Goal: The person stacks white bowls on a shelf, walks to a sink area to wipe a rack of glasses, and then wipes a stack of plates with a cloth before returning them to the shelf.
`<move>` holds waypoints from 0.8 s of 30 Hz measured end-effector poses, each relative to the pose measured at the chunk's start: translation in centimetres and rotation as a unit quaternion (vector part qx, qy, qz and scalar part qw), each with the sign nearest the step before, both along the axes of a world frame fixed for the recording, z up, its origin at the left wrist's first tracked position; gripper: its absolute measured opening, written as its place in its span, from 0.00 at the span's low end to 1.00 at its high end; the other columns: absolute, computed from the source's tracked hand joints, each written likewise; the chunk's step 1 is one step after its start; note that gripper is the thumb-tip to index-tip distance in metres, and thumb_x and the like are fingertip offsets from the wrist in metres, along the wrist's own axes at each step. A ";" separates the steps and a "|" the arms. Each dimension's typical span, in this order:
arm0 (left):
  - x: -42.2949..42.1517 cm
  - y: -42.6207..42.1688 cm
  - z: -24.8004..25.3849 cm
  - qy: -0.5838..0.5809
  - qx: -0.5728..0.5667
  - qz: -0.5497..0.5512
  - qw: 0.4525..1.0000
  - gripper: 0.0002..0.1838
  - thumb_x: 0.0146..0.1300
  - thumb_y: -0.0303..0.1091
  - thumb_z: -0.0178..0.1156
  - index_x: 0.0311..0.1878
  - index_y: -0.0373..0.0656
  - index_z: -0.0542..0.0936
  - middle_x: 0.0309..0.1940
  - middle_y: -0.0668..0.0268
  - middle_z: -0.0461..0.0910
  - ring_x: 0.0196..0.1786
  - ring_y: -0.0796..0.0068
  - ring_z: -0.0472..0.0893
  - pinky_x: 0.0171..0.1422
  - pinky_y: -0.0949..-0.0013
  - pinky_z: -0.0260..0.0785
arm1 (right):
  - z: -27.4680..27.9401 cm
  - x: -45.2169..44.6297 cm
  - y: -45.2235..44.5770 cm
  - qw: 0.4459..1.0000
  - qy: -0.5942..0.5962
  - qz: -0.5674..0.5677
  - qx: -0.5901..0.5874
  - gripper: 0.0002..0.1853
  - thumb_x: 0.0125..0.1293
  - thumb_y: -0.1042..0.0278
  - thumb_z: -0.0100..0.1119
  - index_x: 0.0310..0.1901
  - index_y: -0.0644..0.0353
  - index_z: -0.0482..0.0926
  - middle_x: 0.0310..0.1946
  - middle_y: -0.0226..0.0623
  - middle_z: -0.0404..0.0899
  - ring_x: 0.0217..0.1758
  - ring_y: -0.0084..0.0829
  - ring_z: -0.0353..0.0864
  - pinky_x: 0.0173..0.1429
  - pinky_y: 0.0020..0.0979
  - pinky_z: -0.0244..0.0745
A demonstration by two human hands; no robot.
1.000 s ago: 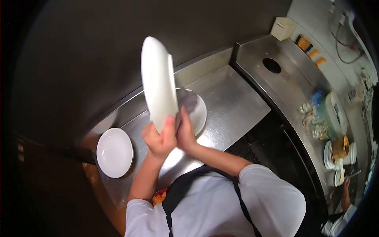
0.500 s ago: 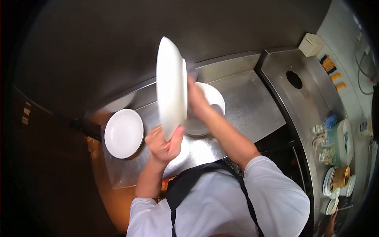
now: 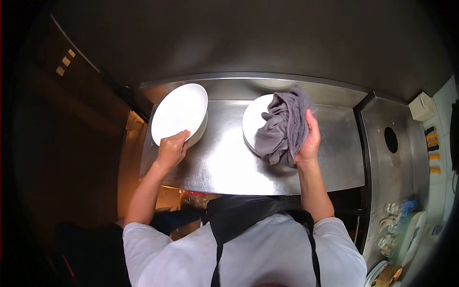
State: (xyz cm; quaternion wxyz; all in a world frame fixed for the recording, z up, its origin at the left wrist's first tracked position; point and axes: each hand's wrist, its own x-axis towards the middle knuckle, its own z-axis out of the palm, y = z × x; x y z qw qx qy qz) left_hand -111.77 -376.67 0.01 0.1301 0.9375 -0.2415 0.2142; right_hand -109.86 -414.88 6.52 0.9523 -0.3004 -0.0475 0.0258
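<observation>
On the left, my left hand [image 3: 173,150] grips the near rim of a white plate [image 3: 179,112], thumb on top. That plate is tilted over another white plate [image 3: 200,131], mostly hidden below it; whether the two touch I cannot tell. My right hand [image 3: 310,141] is closed on a bunched grey cloth [image 3: 287,126], held above the right part of the counter. Under the cloth shows part of a white plate [image 3: 252,119]; the cloth hides the rest, so whether it is a stack is unclear.
The plates are on a stainless steel counter [image 3: 229,165] with a raised back edge. To the right is a second steel surface with a round dark hole [image 3: 391,139]. Glasses [image 3: 389,239], a blue cloth [image 3: 409,207] and orange-handled tools [image 3: 432,142] are farther right.
The plate, held upright before me with my right hand behind it, has moved left and been lowered over the left plate. My right hand has moved right with the cloth, now plainly visible.
</observation>
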 end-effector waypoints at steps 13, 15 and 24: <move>-0.2 2.6 -6.7 0.044 0.033 0.075 0.996 0.09 0.63 0.30 0.62 0.45 0.40 0.77 0.34 0.56 0.82 0.33 0.53 0.84 0.34 0.54 0.77 | 0.8 1.2 -3.3 0.995 -0.038 -0.068 -0.054 0.31 0.77 0.47 0.39 0.65 0.69 0.70 0.59 0.47 0.77 0.61 0.41 0.79 0.68 0.42 0.72; 0.0 2.4 -7.2 0.049 0.036 0.076 0.995 0.10 0.64 0.33 0.62 0.45 0.40 0.76 0.35 0.57 0.82 0.34 0.54 0.83 0.33 0.54 0.77 | 0.0 1.7 -3.9 0.991 -0.044 -0.100 -0.071 0.29 0.77 0.49 0.39 0.64 0.68 0.70 0.59 0.46 0.77 0.61 0.40 0.79 0.68 0.40 0.72; -1.0 -6.0 -7.3 -0.009 -0.123 -0.041 0.992 0.32 0.52 0.39 0.73 0.59 0.35 0.77 0.57 0.48 0.79 0.67 0.46 0.73 0.74 0.42 0.57 | -2.3 4.3 -4.8 0.849 -0.053 -0.277 -0.446 0.22 0.74 0.54 0.54 0.53 0.70 0.79 0.50 0.42 0.81 0.52 0.30 0.79 0.60 0.32 0.71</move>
